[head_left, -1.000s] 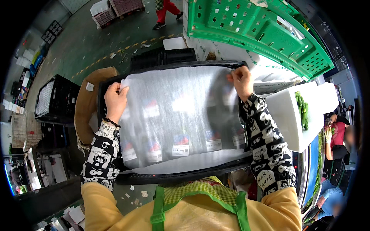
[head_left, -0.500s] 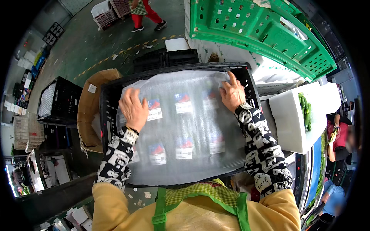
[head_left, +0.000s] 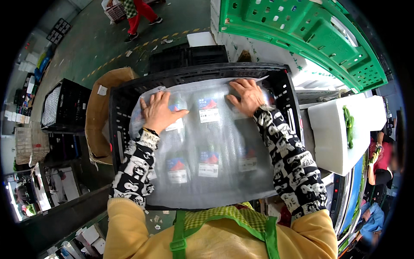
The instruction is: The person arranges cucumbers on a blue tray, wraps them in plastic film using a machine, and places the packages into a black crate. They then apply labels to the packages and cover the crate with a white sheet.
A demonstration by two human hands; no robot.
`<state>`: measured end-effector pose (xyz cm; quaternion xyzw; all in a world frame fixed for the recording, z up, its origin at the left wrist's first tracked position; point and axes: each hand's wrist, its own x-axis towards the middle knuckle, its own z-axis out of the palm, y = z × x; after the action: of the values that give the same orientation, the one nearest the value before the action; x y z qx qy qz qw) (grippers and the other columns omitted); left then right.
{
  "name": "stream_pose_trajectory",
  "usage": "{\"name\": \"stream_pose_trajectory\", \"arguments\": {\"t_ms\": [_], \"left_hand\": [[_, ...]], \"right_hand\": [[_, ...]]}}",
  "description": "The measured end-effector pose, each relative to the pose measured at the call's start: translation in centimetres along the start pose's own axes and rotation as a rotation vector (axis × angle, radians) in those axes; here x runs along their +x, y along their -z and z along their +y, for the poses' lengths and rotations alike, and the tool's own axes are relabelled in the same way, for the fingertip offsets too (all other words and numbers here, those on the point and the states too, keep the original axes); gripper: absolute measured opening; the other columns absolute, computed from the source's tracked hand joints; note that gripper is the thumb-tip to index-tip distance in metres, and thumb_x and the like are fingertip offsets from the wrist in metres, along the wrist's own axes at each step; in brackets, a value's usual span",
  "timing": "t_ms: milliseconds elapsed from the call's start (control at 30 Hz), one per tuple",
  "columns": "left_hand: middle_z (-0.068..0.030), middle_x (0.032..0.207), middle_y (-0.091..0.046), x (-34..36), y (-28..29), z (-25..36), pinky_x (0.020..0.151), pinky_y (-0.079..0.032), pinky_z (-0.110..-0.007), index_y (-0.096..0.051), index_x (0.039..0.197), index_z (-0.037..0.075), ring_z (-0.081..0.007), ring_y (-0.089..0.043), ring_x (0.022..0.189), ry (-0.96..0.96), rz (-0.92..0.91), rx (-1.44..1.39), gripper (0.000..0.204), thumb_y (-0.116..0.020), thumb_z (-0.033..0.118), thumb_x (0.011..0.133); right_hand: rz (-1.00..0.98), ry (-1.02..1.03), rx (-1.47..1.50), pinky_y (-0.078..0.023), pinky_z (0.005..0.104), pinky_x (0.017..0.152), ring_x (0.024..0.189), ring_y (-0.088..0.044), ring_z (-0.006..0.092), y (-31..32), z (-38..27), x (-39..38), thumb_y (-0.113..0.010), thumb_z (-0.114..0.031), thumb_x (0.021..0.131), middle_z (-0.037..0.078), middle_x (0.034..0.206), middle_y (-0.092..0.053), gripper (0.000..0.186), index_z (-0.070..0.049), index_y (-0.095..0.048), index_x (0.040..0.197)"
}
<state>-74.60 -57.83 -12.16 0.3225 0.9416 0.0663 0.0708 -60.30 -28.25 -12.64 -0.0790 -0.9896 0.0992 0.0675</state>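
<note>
In front of me stands a black plastic crate (head_left: pixel 172 74) with a translucent plastic sheet (head_left: pixel 224 149) spread over its contents. Several labelled packages (head_left: pixel 209 108) show through the sheet in two rows; what they hold is blurred. My left hand (head_left: pixel 158 113) lies on the sheet near the far left corner, fingers spread and thumb pointing right. Toward the far right part, my right hand (head_left: pixel 248 98) rests on the sheet with its fingers spread as well. Neither hand grips anything. The sheet's near edge hangs over the crate's front side.
A cardboard box (head_left: pixel 97 116) stands left of the crate, with another black crate (head_left: pixel 64 105) beyond it. Green crates (head_left: pixel 293 32) rise at far right. A white foam box (head_left: pixel 327 134) with cucumbers (head_left: pixel 348 127) is at right. A person in red trousers (head_left: pixel 140 15) walks behind.
Both hands have shifted: the right moved inward, off the crate's far right edge, and the left went slightly right and far. The sheet's far edge lies lower inside the crate.
</note>
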Motion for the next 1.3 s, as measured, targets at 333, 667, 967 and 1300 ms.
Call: {"name": "stream_pose_trajectory", "arguments": {"t_ms": [333,667,967,1300], "left_hand": [[-0.0188,0.149,-0.034,2.4,0.5,-1.6,0.113,-0.017,-0.065,-0.046,0.144,0.012,-0.0467,-0.031,0.137,0.055,-0.201,0.031,0.102,-0.062,0.081,0.07],[-0.0072,0.112,-0.066,-14.8,9.1,2.3,0.093,-0.049,-0.034,-0.066,0.112,0.0,-0.0175,-0.063,0.103,-0.409,-0.776,-0.939,0.03,-0.072,0.01,0.085],[-0.0269,0.136,-0.053,-18.7,2.8,0.7,0.101,-0.047,-0.044,-0.04,0.143,-0.002,-0.0432,-0.057,0.117,-0.609,-1.093,-0.673,0.064,-0.046,0.046,0.102],[-0.0145,0.082,-0.066,-16.0,7.7,2.1,0.065,-0.051,-0.039,-0.063,0.091,-0.003,-0.0324,-0.064,0.073,-0.545,-1.004,-0.605,0.018,-0.064,0.015,0.092]], "right_hand": [[-0.053,-0.176,-0.165,-0.038,0.051,0.106,0.127,-0.052,0.0333,-1.7,1.9,0.4,-0.056,-0.062,0.088,0.015,0.135,-0.056,0.068,-0.014,-0.053,0.135],[-1.235,0.027,0.597,-0.052,0.0516,0.097,0.119,-0.061,0.0325,15.5,-5.1,-11.9,-0.045,-0.062,0.097,0.02,0.13,-0.06,0.069,-0.001,-0.059,0.125],[-1.422,-0.108,0.475,-0.045,0.0434,0.101,0.116,-0.059,0.0358,9.3,-6.9,-16.9,-0.027,-0.075,0.095,0.023,0.117,-0.065,0.09,0.002,-0.062,0.126],[-1.072,-0.166,0.471,-0.05,0.0493,0.089,0.102,-0.065,0.034,9.9,-8.7,-13.9,-0.042,-0.071,0.086,0.017,0.105,-0.07,0.077,-0.002,-0.072,0.107]]}}
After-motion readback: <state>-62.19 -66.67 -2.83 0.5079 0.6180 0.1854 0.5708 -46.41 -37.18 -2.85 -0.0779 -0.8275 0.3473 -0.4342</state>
